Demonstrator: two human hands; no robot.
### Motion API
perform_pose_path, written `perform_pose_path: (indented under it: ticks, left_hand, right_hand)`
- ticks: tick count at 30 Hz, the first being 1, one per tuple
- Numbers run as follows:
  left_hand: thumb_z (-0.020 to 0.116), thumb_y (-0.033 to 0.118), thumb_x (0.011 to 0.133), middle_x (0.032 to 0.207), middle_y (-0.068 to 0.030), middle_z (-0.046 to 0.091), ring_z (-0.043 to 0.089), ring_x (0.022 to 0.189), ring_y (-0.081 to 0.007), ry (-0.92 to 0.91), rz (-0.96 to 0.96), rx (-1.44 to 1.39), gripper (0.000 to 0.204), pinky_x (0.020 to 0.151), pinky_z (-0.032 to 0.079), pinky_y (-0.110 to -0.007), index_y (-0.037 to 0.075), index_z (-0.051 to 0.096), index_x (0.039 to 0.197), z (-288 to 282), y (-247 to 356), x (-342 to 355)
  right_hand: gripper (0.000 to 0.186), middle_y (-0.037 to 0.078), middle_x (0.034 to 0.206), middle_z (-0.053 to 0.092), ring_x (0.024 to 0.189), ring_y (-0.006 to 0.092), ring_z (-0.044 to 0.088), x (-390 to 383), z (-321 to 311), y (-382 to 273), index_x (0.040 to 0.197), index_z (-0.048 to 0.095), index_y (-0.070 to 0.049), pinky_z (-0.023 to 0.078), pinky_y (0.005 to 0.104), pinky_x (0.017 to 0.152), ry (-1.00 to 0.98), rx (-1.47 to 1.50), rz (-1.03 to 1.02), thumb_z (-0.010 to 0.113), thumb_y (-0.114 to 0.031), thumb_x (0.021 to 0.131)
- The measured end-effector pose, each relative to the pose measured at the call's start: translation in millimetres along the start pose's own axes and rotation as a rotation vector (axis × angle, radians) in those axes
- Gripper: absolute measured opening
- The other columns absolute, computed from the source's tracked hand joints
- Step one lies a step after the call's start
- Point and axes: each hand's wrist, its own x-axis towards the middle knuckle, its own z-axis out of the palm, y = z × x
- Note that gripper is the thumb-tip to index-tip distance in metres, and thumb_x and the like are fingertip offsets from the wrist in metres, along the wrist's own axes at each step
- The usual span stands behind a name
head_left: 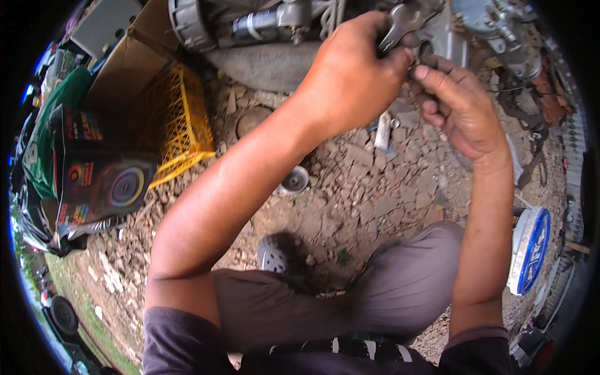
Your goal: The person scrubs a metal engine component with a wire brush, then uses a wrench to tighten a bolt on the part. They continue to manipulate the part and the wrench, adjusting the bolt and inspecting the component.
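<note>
My left hand point(350, 78) reaches up to the top of the view, its fingers closed around a silver wrench point(396, 30). Just to its right, my right hand point(462, 103) has its thumb and fingers bent together close to a small dark round metal part point(426, 48). What lies between those fingertips is too small to make out. Both hands are over grey metal machinery point(451, 40), which they partly hide. A large grey metal casing point(187, 24) lies at the far side, with a dark cylinder point(256, 25) on it.
At left are a yellow plastic crate point(187, 119), a cardboard box point(128, 69) and a black printed box point(103, 175). A small metal cup-like part point(295, 180) and a white tube point(382, 131) lie on the stony ground. A blue-rimmed white lid point(530, 251) is at right.
</note>
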Motion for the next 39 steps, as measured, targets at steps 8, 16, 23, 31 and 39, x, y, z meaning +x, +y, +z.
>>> perform_pose_path:
  ticks: [8, 16, 23, 31, 39]
  left_hand:
    - [0.070, 0.032, 0.095, 0.088, -0.0065, 0.066, 0.060, 0.081, -0.0136, -0.424, -0.176, 0.039, 0.038, 0.075, 0.050, -0.029, -0.001, 0.063, 0.111, -33, -10, -32]
    - [0.081, 0.047, 0.081, 0.118, -0.0196, 0.059, 0.061, 0.111, -0.0320, -0.532, -0.651, 0.580, 0.076, 0.097, 0.053, -0.042, -0.004, 0.050, 0.127, -44, -136, -159]
    - [0.082, 0.055, 0.075, 0.143, -0.0238, 0.041, 0.048, 0.133, -0.0406, -0.590, -0.516, 0.896, 0.097, 0.106, 0.049, -0.046, -0.005, 0.037, 0.138, -10, -216, -214]
    - [0.075, 0.060, 0.081, 0.136, -0.0283, 0.053, 0.059, 0.123, -0.0355, -0.566, -0.778, 0.649, 0.089, 0.103, 0.051, -0.040, -0.006, 0.044, 0.133, -22, -224, -197]
    - [0.070, 0.076, 0.077, 0.147, -0.0342, 0.041, 0.048, 0.133, -0.0434, 0.068, -1.004, 0.150, 0.124, 0.108, 0.045, -0.051, -0.010, 0.021, 0.153, -84, -167, -170]
  right_hand:
    - [0.024, -0.002, 0.077, 0.057, 0.063, 0.0064, 0.048, 11, -12, 34, 0.099, 0.067, -0.005, 0.036, 0.0235, 0.053, 0.049, -0.726, 0.092, 0.064, -0.024, 0.086]
    - [0.033, -0.001, 0.076, 0.061, 0.059, 0.0082, 0.050, 29, -25, 70, 0.105, 0.069, -0.001, 0.040, 0.0271, 0.050, -0.270, -0.919, 0.517, 0.067, -0.022, 0.081]
    - [0.033, 0.003, 0.084, 0.066, 0.073, 0.0135, 0.058, 30, -25, 80, 0.102, 0.070, 0.000, 0.047, 0.0305, 0.064, -0.274, -1.005, 0.465, 0.069, -0.024, 0.079]
    - [0.048, 0.016, 0.125, 0.067, 0.109, 0.0248, 0.066, 38, -28, 76, 0.121, 0.069, -0.004, 0.052, 0.0364, 0.094, -0.305, -1.106, 0.607, 0.071, -0.032, 0.082]
    - [0.045, 0.011, 0.106, 0.069, 0.097, 0.0232, 0.065, 47, -32, 89, 0.115, 0.072, -0.004, 0.050, 0.0334, 0.086, -0.097, -1.037, 0.456, 0.075, -0.029, 0.079]
